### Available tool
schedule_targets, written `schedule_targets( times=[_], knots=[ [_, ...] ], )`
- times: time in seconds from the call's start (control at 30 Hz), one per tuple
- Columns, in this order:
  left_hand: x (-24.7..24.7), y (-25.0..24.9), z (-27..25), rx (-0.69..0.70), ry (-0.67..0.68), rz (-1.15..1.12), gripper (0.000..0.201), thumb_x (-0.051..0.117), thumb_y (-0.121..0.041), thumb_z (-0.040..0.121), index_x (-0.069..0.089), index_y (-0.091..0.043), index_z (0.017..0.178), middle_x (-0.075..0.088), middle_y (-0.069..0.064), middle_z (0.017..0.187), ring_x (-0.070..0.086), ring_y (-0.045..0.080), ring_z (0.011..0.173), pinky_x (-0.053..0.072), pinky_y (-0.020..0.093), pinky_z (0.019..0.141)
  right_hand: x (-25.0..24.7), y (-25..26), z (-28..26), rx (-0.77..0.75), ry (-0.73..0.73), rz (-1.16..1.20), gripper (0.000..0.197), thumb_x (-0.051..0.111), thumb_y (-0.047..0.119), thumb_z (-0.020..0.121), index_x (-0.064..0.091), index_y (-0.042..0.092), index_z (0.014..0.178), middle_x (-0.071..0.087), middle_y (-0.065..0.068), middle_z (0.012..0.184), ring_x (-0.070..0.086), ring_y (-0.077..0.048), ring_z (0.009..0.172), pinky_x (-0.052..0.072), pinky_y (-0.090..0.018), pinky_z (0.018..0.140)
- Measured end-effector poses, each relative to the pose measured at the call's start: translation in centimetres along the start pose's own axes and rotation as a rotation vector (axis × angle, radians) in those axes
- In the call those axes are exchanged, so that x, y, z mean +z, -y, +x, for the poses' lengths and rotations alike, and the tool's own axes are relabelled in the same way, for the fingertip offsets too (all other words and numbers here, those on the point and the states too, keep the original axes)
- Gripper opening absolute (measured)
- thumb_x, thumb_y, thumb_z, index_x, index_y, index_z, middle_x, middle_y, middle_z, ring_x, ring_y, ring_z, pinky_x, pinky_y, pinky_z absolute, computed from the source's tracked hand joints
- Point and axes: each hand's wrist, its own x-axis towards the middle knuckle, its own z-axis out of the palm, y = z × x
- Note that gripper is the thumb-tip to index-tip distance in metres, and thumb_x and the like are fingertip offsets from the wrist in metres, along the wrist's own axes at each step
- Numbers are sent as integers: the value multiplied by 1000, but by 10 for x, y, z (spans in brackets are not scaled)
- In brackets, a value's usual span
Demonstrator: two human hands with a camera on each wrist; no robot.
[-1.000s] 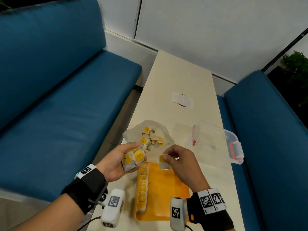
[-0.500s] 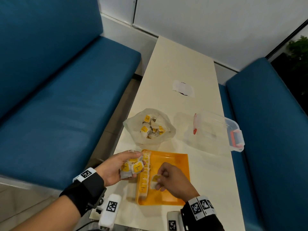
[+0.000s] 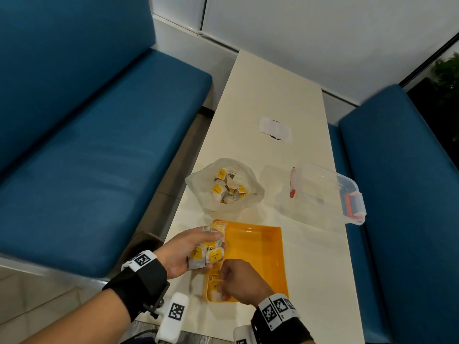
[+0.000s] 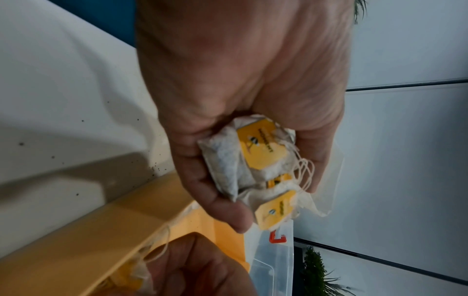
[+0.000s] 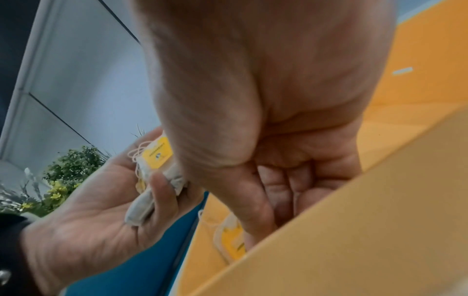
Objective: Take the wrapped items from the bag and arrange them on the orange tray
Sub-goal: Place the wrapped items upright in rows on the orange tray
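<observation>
The orange tray (image 3: 260, 254) lies on the cream table near me, with a row of wrapped tea bags (image 3: 219, 225) along its left side. My left hand (image 3: 198, 247) hovers at the tray's left edge and grips a bunch of tea bags (image 4: 255, 158) with yellow tags. My right hand (image 3: 223, 285) is down in the tray's near left corner, its thumb and fingers pinching one tea bag (image 5: 231, 240) at the row's near end. Beyond the tray, the open clear bag (image 3: 223, 187) holds several more tea bags.
A clear plastic box (image 3: 325, 194) with red clips stands right of the bag. A white paper patch (image 3: 274, 130) lies farther up the table. Blue benches flank the narrow table on both sides.
My right hand carried one tea bag from the tray's far edge down to the near left corner of the tray. The left hand stayed beside the tray with its bunch.
</observation>
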Motion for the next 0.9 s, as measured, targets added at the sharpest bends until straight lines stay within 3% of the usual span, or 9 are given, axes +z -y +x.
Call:
schedule_targets(
  times=[0.1, 0.23, 0.37, 0.47, 0.5, 0.6, 0.67, 0.8, 0.9],
  knots=[
    [3, -1, -1, 2, -12, 1, 38, 77, -28, 86, 61, -13, 117, 68, 22, 128, 71, 23, 86, 57, 33, 65, 4, -2, 2, 7, -24, -10, 22, 72, 12, 76, 54, 26, 73, 68, -5, 84, 72, -28, 83, 59, -43, 71],
    [7, -1, -3, 5, -37, 1, 40, 77, -29, 84, 60, -13, 116, 67, 22, 130, 72, 23, 86, 57, 32, 65, 9, -3, 3, 12, -45, -28, 24, 72, 13, 76, 52, 26, 73, 70, -8, 89, 71, -26, 84, 60, -45, 75],
    [8, 1, -3, 7, -60, -10, 37, 76, -27, 86, 62, -12, 118, 68, 21, 128, 71, 24, 90, 58, 31, 63, 9, -1, 3, 44, -67, -45, 36, 80, 19, 63, 52, 24, 84, 66, -1, 94, 65, -21, 90, 54, -35, 71],
    [8, 2, -3, 4, -70, -26, 36, 75, -26, 89, 62, -12, 119, 69, 21, 127, 70, 25, 92, 57, 31, 63, 15, -2, 6, 6, -71, -67, 48, 83, 23, 61, 48, 20, 94, 59, 7, 89, 57, -12, 76, 49, -26, 61],
    [8, 3, -2, 3, -69, -26, 36, 75, -26, 89, 62, -12, 119, 69, 20, 127, 70, 25, 93, 57, 31, 63, 17, 0, 7, -7, -77, -88, 50, 83, 22, 62, 48, 19, 98, 58, 8, 90, 55, -11, 76, 49, -25, 62],
    [8, 3, -3, -2, -67, -36, 38, 75, -27, 88, 62, -12, 120, 70, 20, 127, 69, 26, 94, 57, 31, 63, 23, 3, 9, -27, -111, -110, 64, 84, 23, 60, 51, 18, 115, 65, 3, 104, 64, -16, 92, 57, -33, 80],
    [8, 3, -3, -8, -68, -58, 41, 76, -28, 87, 62, -11, 122, 68, 22, 128, 69, 27, 94, 58, 31, 63, 21, 6, 6, -36, -109, -106, 70, 86, 24, 58, 51, 20, 118, 65, 3, 107, 64, -16, 96, 57, -31, 80],
    [6, 0, -2, -20, -106, -73, 47, 80, -32, 83, 64, -11, 121, 67, 24, 128, 70, 31, 98, 59, 33, 65, -14, 10, -10, -83, -218, -35, 43, 85, 29, 68, 55, 25, 99, 61, 8, 95, 58, -8, 83, 42, -19, 62],
    [7, -3, 0, -21, -130, -82, 44, 79, -33, 84, 65, -10, 120, 71, 24, 121, 72, 30, 93, 60, 34, 63, -46, 20, -30, -280, -450, 45, 25, 79, 27, 80, 60, 32, 95, 61, 12, 92, 59, -3, 79, 45, -15, 69]
  ],
)
